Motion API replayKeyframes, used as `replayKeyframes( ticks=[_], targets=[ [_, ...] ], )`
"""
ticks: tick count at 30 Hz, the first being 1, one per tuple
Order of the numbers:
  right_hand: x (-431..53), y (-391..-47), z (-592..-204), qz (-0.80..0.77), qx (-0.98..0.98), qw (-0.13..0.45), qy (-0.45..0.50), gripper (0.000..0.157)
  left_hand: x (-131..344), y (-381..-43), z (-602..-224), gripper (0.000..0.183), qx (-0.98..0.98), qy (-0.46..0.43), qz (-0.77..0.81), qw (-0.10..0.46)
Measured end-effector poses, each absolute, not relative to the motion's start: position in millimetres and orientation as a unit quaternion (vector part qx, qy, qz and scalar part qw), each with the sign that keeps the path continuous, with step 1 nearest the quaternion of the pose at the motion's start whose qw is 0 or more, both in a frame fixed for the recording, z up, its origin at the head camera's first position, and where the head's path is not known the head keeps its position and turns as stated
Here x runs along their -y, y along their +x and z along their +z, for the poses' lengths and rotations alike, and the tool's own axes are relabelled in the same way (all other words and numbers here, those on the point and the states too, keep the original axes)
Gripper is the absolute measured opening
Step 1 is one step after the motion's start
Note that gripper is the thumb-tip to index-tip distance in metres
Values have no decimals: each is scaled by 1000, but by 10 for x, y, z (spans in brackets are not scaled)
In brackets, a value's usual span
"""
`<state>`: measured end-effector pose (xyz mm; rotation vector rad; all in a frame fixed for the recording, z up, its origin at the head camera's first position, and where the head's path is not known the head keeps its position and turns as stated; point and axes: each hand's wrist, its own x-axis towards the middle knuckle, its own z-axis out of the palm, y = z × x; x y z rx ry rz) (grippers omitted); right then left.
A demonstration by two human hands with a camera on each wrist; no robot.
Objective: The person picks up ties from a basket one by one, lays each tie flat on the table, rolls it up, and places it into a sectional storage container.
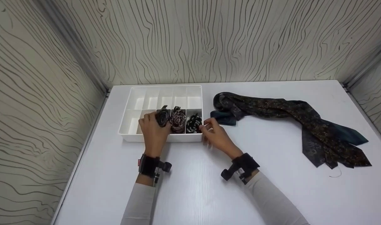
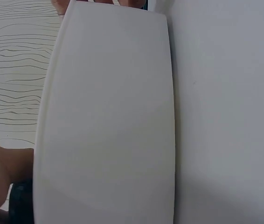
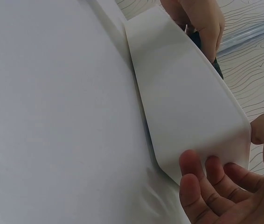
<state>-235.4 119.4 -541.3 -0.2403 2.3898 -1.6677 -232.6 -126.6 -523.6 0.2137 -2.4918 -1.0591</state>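
Grips a rolled dark tie (image 1: 162, 117) with the left hand (image 1: 154, 132), at the middle compartment of the near row in a white divided tray (image 1: 190, 137); holds that tray's near right corner with the right hand (image 1: 218, 137), with thumb at the rim and fingers on the outer wall; has a reddish patterned roll (image 1: 178, 120), then a black-and-white roll (image 1: 194, 122), in the next two compartments rightward; on the worktop (image 1: 190, 187), shows loose dark ties (image 1: 290, 107) bunched lengthwise, right of the tray.
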Motion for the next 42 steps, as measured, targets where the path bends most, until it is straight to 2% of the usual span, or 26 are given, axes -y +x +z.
replayKeyframes(
  ticks=[14, 22, 35, 39, 42],
  targets=[
    [-1176, -2345, -5415, -573, -808, 110, -75, 36, 1345, -2295, -5164, 54, 911, 58, -374, 164],
    [-1174, -2344, -5405, -576, -806, 113, -76, 37, 1373, -2338, -5151, 42, 922, 33, -350, 161],
    [-1249, -2347, -5371, -556, -816, 123, -103, 40, 1426, -2298, -5171, 48, 933, -5, -331, 143],
    [-1417, -2382, -5375, -519, -843, 94, -106, 34, 1451, -2229, -5181, 45, 924, -6, -356, 141],
    [-1631, -2437, -5381, -479, -871, 43, -103, 29, 1477, -2150, -5209, 38, 911, -13, -380, 157]
  ],
)
